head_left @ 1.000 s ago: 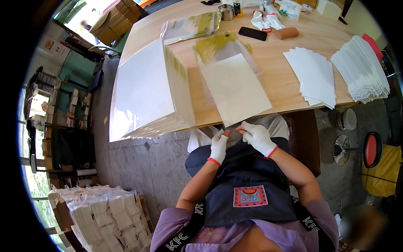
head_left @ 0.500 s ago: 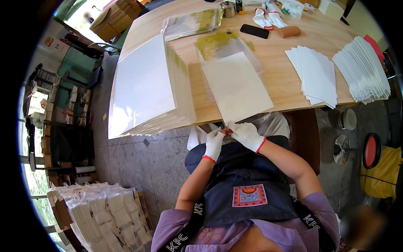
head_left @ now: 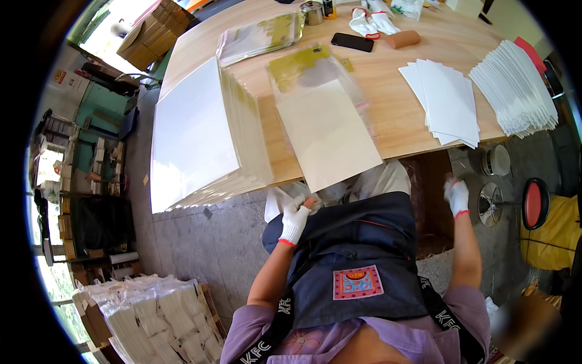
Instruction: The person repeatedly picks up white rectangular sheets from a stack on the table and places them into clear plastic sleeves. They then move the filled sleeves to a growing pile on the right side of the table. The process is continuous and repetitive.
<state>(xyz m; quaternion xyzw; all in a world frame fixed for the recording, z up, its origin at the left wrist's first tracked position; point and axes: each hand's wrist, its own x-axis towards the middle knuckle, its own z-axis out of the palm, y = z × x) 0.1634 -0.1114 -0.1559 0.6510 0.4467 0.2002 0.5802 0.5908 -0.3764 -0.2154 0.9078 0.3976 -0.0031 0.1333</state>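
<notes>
Hands: the left hand sits just beside the near corner of the cream sheet, fingers partly curled; the right hand is blurred, and what either holds cannot be told. The sheet overlaps printed plastic sleeves and overhangs the bench, probably for finger access. The left hand angles inward above the dark apron; the right extends outward near the brown box.

There is one left hand and one right hand; one black phone, one metal pot, one brown cylinder, one cream sheet, one red-seated stool; two piles of unwrapped white sheets (their layers overlap too closely to count).
</notes>
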